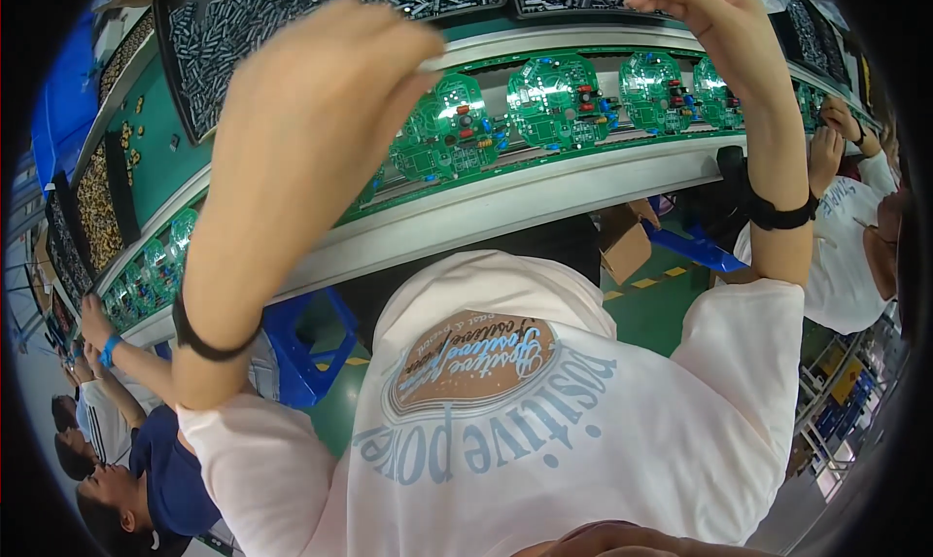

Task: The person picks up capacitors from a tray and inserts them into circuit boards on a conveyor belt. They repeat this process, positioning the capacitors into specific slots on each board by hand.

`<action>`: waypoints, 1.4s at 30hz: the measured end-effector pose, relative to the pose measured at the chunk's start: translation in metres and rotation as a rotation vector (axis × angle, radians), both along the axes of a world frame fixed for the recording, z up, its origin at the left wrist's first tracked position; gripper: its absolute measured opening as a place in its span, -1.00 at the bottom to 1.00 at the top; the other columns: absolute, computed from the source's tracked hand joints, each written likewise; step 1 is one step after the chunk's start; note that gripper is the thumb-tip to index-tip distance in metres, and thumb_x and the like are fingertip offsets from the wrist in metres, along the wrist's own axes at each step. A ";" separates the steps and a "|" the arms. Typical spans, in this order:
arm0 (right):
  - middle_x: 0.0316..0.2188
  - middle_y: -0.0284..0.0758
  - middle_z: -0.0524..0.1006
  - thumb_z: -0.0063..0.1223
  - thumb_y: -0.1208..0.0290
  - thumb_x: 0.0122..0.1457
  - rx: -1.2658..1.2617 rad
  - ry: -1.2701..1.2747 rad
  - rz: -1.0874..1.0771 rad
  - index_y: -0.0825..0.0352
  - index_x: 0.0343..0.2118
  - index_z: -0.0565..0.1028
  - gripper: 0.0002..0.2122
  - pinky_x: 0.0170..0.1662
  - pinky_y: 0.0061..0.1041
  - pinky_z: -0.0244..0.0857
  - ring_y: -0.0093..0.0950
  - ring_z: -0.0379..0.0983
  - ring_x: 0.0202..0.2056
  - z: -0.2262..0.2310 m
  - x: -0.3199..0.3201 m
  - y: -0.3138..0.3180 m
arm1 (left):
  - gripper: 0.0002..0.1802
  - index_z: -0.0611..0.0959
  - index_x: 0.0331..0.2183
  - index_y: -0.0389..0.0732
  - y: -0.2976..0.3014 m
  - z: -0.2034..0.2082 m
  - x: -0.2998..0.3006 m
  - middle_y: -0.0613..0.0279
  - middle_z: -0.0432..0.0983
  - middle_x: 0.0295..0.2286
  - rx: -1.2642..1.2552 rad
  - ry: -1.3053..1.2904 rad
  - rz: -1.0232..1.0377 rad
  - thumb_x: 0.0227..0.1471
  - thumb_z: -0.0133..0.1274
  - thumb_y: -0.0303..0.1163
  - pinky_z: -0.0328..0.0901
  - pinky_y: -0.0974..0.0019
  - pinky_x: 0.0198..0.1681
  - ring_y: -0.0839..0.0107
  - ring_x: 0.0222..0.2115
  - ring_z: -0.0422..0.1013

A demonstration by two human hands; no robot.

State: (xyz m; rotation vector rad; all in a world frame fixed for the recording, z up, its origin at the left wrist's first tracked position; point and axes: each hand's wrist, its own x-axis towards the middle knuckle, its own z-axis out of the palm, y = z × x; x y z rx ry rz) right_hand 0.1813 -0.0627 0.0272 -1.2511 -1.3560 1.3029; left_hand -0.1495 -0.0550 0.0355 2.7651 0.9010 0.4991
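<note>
My left hand (335, 66), slightly blurred, hangs over the conveyor line with its fingers curled in. A small pale bit shows at its fingertips, too unclear to name. Below and beside it lies a green circuit board (437, 139), partly covered by my wrist. My right hand (705, 8) is raised at the front edge of the right black tray (554, 15), fingers pinched together; anything between them is too small to make out. Between my hands sits another circuit board (554, 110) with red, blue and black parts. Small dark cylindrical components, like capacitors (262, 17), fill the left tray.
A pale rail (486, 212) borders the row of boards on my side. Yellowish small parts (100, 207) fill a bin at left. Co-workers' hands (838, 120) are at the line on the right, and a wrist with a blue band (109, 351) on the left.
</note>
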 end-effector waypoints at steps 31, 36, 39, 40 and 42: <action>-0.26 -0.26 0.67 0.03 0.61 0.35 -0.018 0.032 0.144 0.49 -0.03 0.54 -0.82 -0.08 -0.50 0.55 -0.45 0.66 -0.20 -0.052 -0.063 -0.067 | -0.85 0.72 -0.41 -0.32 0.082 -0.018 0.094 -0.12 0.62 -0.41 0.246 -0.343 -0.204 0.03 0.10 -0.46 0.47 0.02 -0.27 -0.10 -0.35 0.57; -0.24 -0.29 0.67 0.08 0.63 0.32 -0.043 -0.006 0.061 0.46 -0.09 0.57 -0.85 -0.08 -0.49 0.53 -0.51 0.64 -0.20 -0.052 -0.067 -0.075 | -0.81 0.73 -0.29 -0.31 0.034 0.002 0.032 -0.10 0.64 -0.37 0.057 -0.346 -0.197 0.04 0.18 -0.44 0.48 0.09 -0.27 -0.07 -0.34 0.59; -0.24 -0.30 0.67 0.14 0.62 0.27 0.204 -0.401 0.076 0.44 -0.15 0.59 -0.88 -0.10 -0.49 0.49 -0.49 0.62 -0.21 -0.049 -0.078 -0.074 | -0.83 0.75 -0.27 -0.30 0.008 0.009 0.010 -0.09 0.65 -0.40 -0.294 -0.234 0.049 0.13 0.15 -0.43 0.49 0.13 -0.18 0.02 -0.28 0.63; -0.24 -0.31 0.67 0.17 0.61 0.25 0.331 -0.601 0.083 0.42 -0.18 0.59 -0.89 -0.11 -0.49 0.48 -0.49 0.62 -0.21 -0.047 -0.082 -0.073 | -0.83 0.75 -0.27 -0.30 0.006 0.005 0.003 -0.08 0.65 -0.41 -0.364 -0.209 0.099 0.15 0.15 -0.43 0.50 0.14 -0.16 0.04 -0.27 0.64; -0.27 -0.29 0.64 0.18 0.61 0.21 0.369 -0.648 0.117 0.41 -0.22 0.58 -0.91 -0.12 -0.45 0.46 -0.42 0.60 -0.22 -0.035 -0.095 -0.065 | -0.85 0.72 -0.22 -0.28 0.001 -0.022 -0.022 0.10 0.66 -0.29 -0.256 -0.275 0.013 0.12 0.19 -0.54 0.43 0.30 -0.20 0.25 -0.28 0.58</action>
